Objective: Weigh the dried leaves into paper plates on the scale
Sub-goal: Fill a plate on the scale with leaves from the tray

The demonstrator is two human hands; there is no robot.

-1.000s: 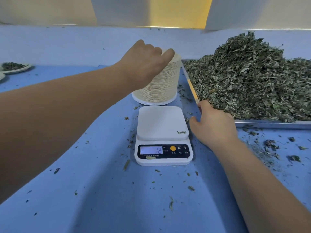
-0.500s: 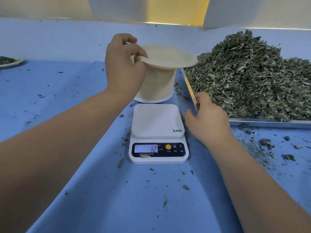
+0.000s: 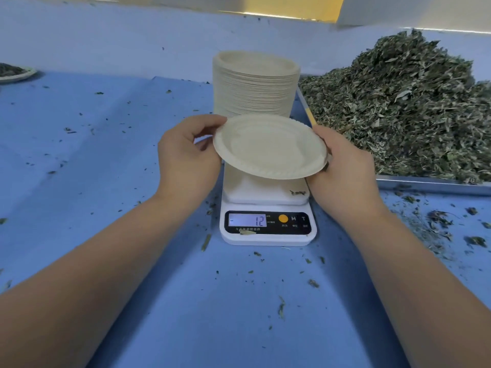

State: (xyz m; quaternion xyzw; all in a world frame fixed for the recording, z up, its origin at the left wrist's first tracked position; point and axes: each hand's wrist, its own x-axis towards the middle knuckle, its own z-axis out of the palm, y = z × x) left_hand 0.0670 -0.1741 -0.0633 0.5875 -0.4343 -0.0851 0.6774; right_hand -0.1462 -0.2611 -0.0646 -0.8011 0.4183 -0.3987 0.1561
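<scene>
- Paper plate point(image 3: 269, 147): empty, tilted, held over scale point(image 3: 268, 227); fingers of left hand point(image 3: 186, 158) and right hand point(image 3: 344, 168) pinch opposite rims.
- Next move, likely: lower it level, centred on platform.

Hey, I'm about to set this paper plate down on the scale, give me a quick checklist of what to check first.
1. Paper plate gripped at opposite rims by left hand and right hand: ok.
2. Plate empty: ok.
3. Single plate, none stuck beneath: cannot tell.
4. Scale platform clear: not ok, leaf scrap on its near right corner.
5. Display at zero: not ok, shows minus 12.
6. Dried leaves within reach: ok, piled at right.
</scene>
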